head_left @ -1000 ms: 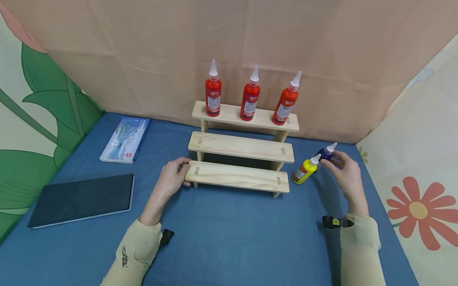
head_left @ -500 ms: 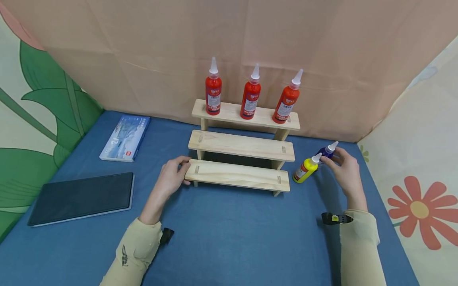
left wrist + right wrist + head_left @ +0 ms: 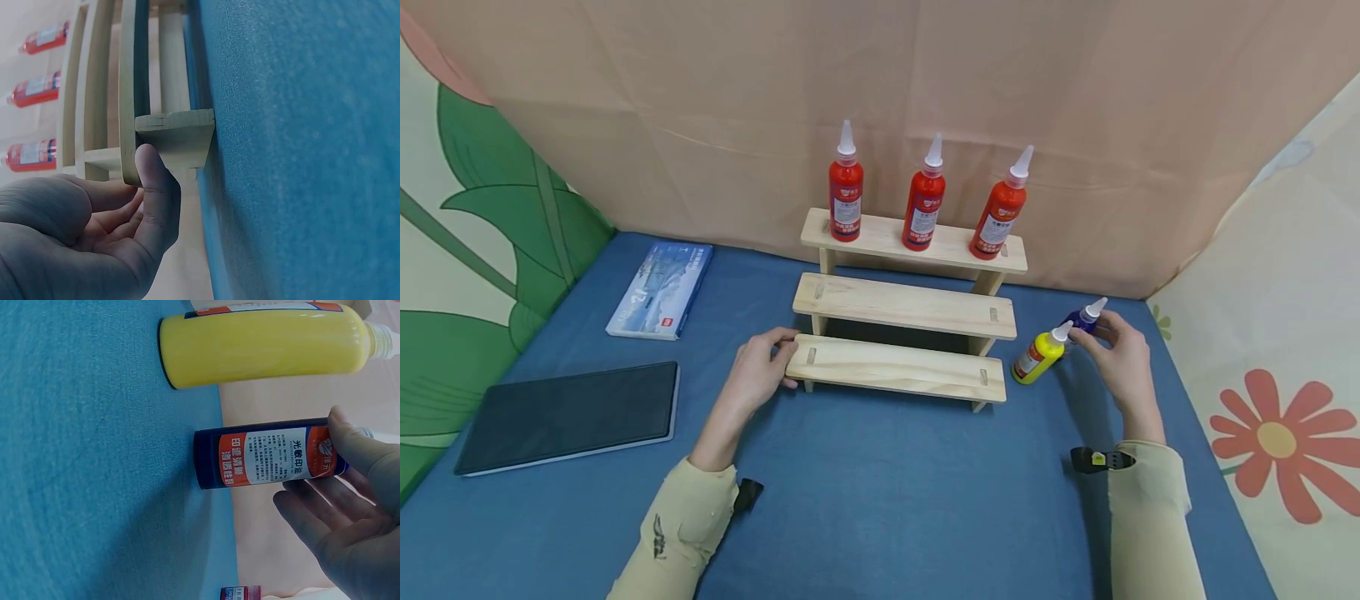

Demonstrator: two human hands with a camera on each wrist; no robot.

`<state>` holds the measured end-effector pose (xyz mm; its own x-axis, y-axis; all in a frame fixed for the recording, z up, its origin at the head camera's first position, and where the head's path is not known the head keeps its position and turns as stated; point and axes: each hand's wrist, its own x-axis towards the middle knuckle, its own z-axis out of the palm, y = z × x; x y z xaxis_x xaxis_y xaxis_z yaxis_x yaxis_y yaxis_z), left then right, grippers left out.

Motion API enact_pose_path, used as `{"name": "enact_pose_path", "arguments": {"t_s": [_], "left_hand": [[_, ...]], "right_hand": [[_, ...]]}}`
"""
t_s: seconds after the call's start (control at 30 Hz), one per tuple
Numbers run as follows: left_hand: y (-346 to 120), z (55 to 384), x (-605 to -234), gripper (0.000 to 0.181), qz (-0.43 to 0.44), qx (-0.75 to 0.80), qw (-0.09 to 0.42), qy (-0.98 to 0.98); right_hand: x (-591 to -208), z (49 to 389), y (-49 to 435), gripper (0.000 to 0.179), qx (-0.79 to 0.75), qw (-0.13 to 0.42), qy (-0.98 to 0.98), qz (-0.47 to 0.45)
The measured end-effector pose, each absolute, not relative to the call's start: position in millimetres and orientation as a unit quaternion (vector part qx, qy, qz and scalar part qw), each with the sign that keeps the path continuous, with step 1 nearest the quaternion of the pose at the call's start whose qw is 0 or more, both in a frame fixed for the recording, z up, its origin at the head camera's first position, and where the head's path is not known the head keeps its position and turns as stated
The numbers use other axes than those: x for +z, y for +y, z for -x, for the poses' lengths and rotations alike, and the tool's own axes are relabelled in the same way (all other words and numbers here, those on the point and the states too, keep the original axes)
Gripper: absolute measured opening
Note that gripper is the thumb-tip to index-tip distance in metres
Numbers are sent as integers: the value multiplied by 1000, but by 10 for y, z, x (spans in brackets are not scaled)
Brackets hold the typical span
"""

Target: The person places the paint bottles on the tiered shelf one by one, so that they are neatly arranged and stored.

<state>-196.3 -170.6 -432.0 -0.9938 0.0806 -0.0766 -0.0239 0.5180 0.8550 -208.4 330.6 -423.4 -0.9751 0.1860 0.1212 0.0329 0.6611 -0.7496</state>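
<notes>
A three-step wooden shelf [image 3: 902, 304] stands on the blue table. My left hand [image 3: 758, 375] pinches the left end of its lowest board, the thumb and a finger on opposite faces in the left wrist view. At the right, my right hand [image 3: 1126, 362] grips a dark blue ink bottle [image 3: 269, 455] near its top between thumb and fingers. This bottle stands upright, its base at the cloth. Close beside it is a yellow bottle [image 3: 1036, 358] with a white nozzle cap, partly in front of the blue one in the head view.
Three red bottles [image 3: 923, 210] with white nozzles stand along the top board. A boxed item with a blue and white cover [image 3: 660, 290] and a dark flat tablet-like slab [image 3: 568, 417] lie at the left. A beige cloth [image 3: 715, 125] hangs behind the shelf.
</notes>
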Motion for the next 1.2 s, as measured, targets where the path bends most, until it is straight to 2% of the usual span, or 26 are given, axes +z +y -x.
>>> {"name": "enact_pose_path", "arguments": {"t_s": [0.67,1.2], "left_hand": [[-1710,1971,-4321,37,-19,491,53,869],[-1708,1986,-4347,37,-26,487,51,872]], "right_hand": [[-4220,2013,3331,60,418,103,-898,87],[-3919,1802,3267,62,393,134,-902,116]]}}
